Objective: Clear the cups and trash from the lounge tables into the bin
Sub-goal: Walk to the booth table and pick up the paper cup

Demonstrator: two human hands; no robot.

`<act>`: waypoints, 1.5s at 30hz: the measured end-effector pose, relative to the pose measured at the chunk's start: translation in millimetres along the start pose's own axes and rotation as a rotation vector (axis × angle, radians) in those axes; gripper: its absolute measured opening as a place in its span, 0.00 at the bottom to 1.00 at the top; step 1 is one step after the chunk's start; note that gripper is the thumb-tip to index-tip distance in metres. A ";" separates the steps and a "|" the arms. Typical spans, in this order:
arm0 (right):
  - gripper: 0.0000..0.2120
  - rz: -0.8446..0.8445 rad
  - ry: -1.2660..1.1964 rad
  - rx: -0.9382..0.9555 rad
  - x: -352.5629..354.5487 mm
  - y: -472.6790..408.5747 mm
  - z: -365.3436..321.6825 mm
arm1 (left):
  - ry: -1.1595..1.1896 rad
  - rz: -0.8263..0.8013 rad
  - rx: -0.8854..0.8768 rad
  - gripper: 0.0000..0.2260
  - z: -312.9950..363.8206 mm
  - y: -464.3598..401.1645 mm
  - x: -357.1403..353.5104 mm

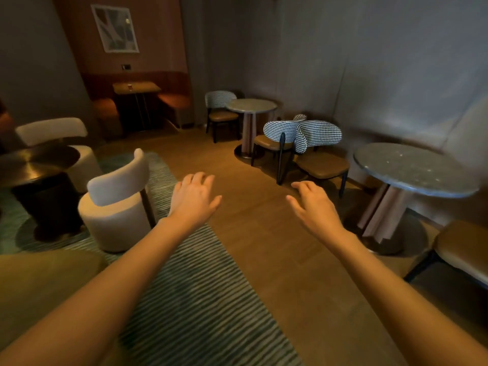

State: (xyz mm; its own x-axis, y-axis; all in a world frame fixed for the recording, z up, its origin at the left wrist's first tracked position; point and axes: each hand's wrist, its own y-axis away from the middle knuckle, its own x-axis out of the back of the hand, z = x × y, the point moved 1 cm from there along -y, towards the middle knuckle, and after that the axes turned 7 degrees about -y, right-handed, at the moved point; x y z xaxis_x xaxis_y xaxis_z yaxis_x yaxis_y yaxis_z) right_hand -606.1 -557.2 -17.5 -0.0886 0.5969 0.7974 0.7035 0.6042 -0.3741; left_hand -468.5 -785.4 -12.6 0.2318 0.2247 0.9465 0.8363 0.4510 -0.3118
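Note:
My left hand and my right hand reach forward over the wooden floor, palms down, fingers relaxed, holding nothing. A small cup stands on the rectangular table in the far booth at the back left, well beyond both hands. The round grey table at the right and the round grey table farther back carry no cups that I can make out. The dark round table at the left shows only reflections. No bin is in view.
A cream armchair stands left of my left hand, another cream chair behind the dark table. Houndstooth chairs crowd between the two grey tables. A striped rug lies underfoot. A tan seat sits at the right edge.

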 end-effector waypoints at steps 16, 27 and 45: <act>0.23 -0.133 -0.009 0.088 -155.6 -392.6 62.7 | -0.008 -0.005 0.051 0.26 -75.8 -368.8 -134.1; 0.22 -0.231 0.007 0.045 -309.3 -624.7 118.5 | 0.018 -0.072 0.080 0.30 -136.1 -590.4 -275.6; 0.22 -0.310 0.020 0.162 -541.7 -1071.0 103.6 | -0.058 -0.093 0.258 0.19 -347.6 -982.3 -446.2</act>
State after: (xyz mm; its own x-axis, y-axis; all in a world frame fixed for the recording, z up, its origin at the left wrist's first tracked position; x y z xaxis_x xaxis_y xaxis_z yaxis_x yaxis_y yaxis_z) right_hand -1384.7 -1473.1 -97.8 -0.2658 0.3627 0.8932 0.5242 0.8319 -0.1818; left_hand -1220.7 -1628.9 -99.5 0.1248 0.2171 0.9681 0.6969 0.6754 -0.2413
